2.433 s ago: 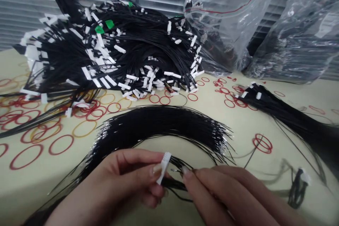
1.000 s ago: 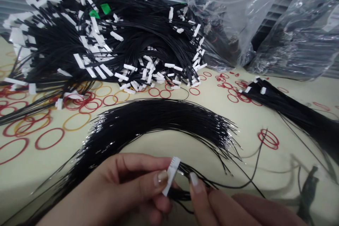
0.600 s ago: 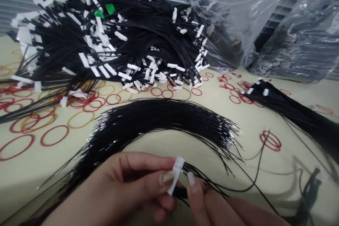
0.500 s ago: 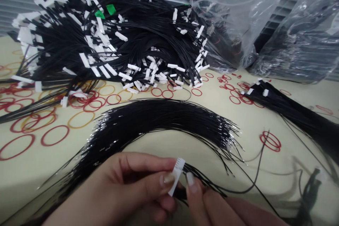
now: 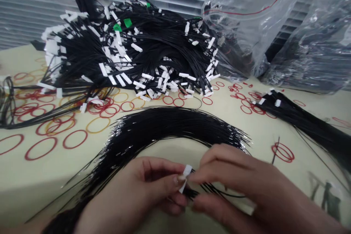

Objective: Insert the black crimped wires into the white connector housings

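My left hand [image 5: 148,186] pinches a white multi-pin connector housing [image 5: 187,171] between thumb and fingers, and the housing stands tilted. Thin black wires [image 5: 210,187] run from it to the right, under my right hand [image 5: 233,181]. That hand is slightly blurred. Its index fingertip is at the connector's side, the thumb lower and apart, with wires passing between; whether it touches the housing I cannot tell. Just beyond both hands, a curved bundle of loose black wires [image 5: 167,122] with shiny metal tips lies on the table.
A large heap of black cables [image 5: 164,40] with white connectors is at the back. Clear plastic bags [image 5: 244,25] stand at the back right. Another cable bundle [image 5: 309,120] lies right. Red and yellow rubber bands [image 5: 75,139] are scattered over the pale table [image 5: 33,179].
My right hand has lifted and opened from its pinch by the wires, moving over them toward the connector. My left hand keeps its hold. The camera view has shifted slightly.
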Motion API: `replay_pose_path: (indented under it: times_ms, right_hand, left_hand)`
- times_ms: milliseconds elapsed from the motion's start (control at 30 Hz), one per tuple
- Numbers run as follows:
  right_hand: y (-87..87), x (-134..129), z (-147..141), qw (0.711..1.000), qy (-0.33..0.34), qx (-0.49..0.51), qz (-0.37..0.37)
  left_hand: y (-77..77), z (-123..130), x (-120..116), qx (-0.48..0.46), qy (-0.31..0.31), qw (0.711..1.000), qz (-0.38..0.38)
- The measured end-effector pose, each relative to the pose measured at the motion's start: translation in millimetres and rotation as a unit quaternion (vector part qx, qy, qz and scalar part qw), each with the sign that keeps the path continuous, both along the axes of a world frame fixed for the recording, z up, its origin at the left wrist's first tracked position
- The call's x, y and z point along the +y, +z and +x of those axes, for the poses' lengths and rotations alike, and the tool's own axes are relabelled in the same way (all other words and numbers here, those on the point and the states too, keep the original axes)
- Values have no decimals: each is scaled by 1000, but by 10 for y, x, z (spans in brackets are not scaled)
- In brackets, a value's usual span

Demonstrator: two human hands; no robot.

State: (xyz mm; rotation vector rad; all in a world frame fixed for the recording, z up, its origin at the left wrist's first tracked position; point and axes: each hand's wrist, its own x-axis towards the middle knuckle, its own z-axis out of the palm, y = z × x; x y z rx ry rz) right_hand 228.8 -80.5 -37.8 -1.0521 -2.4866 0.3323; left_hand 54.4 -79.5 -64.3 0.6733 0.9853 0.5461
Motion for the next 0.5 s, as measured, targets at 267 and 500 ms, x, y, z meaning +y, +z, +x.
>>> replay_pose_path:
  times_ms: [267, 500]
  right_hand:
    - [-187, 820, -455, 989, 106, -97, 37]
    - [-457, 940, -284, 990, 117, -73, 39]
  left_hand:
    - [60, 2, -150, 58, -34, 998, -16]
    - [70, -44, -219, 121, -105, 987, 15]
